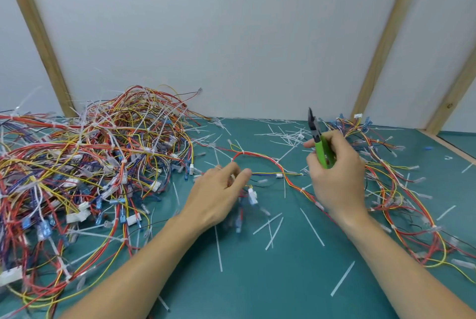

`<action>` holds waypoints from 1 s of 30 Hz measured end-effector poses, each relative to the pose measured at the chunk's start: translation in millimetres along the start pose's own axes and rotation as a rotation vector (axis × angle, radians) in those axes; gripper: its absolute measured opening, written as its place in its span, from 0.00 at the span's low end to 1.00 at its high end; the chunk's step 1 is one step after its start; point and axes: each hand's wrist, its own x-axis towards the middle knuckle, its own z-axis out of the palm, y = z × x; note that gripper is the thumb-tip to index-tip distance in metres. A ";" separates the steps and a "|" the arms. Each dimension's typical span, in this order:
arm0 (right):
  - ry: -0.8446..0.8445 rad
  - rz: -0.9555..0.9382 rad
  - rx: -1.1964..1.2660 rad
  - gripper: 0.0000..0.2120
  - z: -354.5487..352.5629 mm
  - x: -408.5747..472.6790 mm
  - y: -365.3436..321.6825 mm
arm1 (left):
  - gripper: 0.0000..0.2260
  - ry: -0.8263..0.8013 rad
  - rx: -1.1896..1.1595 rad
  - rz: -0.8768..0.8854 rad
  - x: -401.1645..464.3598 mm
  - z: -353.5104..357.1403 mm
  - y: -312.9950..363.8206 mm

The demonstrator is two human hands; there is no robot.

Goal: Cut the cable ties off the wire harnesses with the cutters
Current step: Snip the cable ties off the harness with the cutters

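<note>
One wire harness (260, 157) of red, orange and yellow wires lies stretched across the middle of the green mat, with white cable ties (277, 162) along it. My left hand (219, 195) pinches its near end, where white connectors (253, 196) hang blurred below the fingers. My right hand (334, 177) grips the green-handled cutters (320, 142), jaws pointing up and away, above the harness and clear of it.
A big tangled heap of harnesses (90, 164) fills the left side. A smaller spread of harnesses (396, 189) lies on the right. Cut white tie pieces (283, 135) litter the mat (257, 280). A white wall with wooden posts (386, 43) stands behind.
</note>
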 end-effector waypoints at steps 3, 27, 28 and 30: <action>-0.089 -0.003 -0.014 0.07 2.5 -2.6 1.0 | 0.10 0.113 -0.052 -0.082 1.1 -4.8 0.9; -0.349 0.017 0.137 0.13 1.1 -2.5 -16.4 | 0.32 0.512 0.209 0.579 -3.4 -27.3 24.5; -0.372 0.015 0.106 0.13 1.7 -2.7 -16.1 | 0.34 0.493 0.149 0.557 -3.4 -26.6 23.0; -0.362 -0.007 0.039 0.12 5.2 -6.4 -15.9 | 0.39 0.453 0.031 0.506 -2.9 -24.5 17.9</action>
